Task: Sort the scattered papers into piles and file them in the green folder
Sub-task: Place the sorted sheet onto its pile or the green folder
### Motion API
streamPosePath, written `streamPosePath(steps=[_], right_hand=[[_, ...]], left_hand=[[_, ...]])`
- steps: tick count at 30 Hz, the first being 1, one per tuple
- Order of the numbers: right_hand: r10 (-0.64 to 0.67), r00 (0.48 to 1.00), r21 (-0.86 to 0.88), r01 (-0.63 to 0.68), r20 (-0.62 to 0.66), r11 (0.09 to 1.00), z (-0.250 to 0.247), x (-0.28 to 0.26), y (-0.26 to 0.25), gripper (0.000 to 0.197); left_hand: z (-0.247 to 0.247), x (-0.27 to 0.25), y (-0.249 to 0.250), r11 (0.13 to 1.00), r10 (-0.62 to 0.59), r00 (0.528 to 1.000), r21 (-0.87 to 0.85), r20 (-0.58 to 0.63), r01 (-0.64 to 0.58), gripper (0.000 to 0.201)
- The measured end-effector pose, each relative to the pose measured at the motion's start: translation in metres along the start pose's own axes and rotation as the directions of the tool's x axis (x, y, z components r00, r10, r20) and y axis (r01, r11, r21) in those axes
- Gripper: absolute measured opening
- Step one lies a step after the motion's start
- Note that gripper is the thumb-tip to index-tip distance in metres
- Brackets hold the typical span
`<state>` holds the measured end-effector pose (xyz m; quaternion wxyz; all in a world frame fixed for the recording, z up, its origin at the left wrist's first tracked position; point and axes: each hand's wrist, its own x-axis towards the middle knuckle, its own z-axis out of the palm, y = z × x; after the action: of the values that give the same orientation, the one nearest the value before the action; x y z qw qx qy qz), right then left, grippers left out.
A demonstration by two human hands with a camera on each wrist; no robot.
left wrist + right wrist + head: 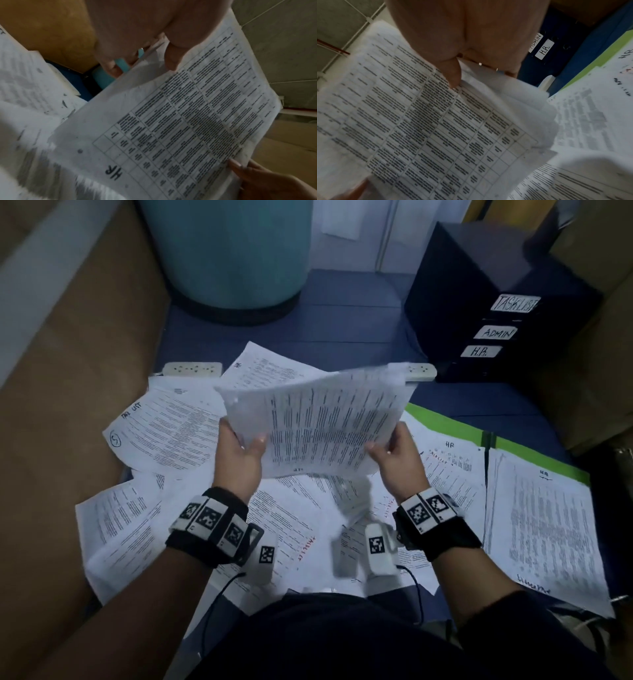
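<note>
Both hands hold up a few printed table sheets above the scattered papers on the blue floor. My left hand pinches the sheets' left edge, thumb on top; my right hand pinches the right edge. In the left wrist view the top sheet is marked HR, under the left thumb. The right wrist view shows the same sheets under the right thumb. The green folder lies open at the right, with HR-marked pages on it.
A black drawer unit labelled TASKLIST, ADMIN and H.R. stands at the back right. A teal barrel stands at the back. Two white power strips lie behind the papers. Brown cardboard borders the left, a box the right.
</note>
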<state>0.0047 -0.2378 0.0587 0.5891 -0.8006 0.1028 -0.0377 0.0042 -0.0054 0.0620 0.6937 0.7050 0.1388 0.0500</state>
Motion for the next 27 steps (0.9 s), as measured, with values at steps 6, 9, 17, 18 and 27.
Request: streamPosePath(steps=[6,9,17,18,27], right_hand=[[0.078,0.994,-0.166,-0.064,0.078,0.984,0.01,-0.007,0.02,0.032],[0.042,0.998,-0.152,-0.034,0.044,0.988,0.003,0.001,0.013,0.026],[0.207,0.961,-0.273,-0.152,0.184,0.95,-0.016,0.014,0.047,0.032],[0.219,0.953,-0.302,-0.15,0.208,0.941,-0.017,0.015,0.05,0.032],[0.067,0.996,-0.183,-0.055,0.057,0.982,-0.104,0.033,0.041,0.011]], left_hand=[[0.007,-0.007,-0.027,0.985,-0.106,0.994,0.142,0.039,0.099,0.038],[0.011,-0.006,-0.023,0.992,-0.015,0.999,0.129,0.035,0.011,0.031],[0.027,-0.024,-0.036,0.962,-0.104,0.994,0.251,-0.035,0.109,0.025],[0.029,-0.027,-0.038,0.95,-0.116,0.992,0.287,-0.051,0.125,0.026],[0.104,-0.028,-0.012,0.928,0.039,0.999,0.37,-0.022,-0.028,0.032]])
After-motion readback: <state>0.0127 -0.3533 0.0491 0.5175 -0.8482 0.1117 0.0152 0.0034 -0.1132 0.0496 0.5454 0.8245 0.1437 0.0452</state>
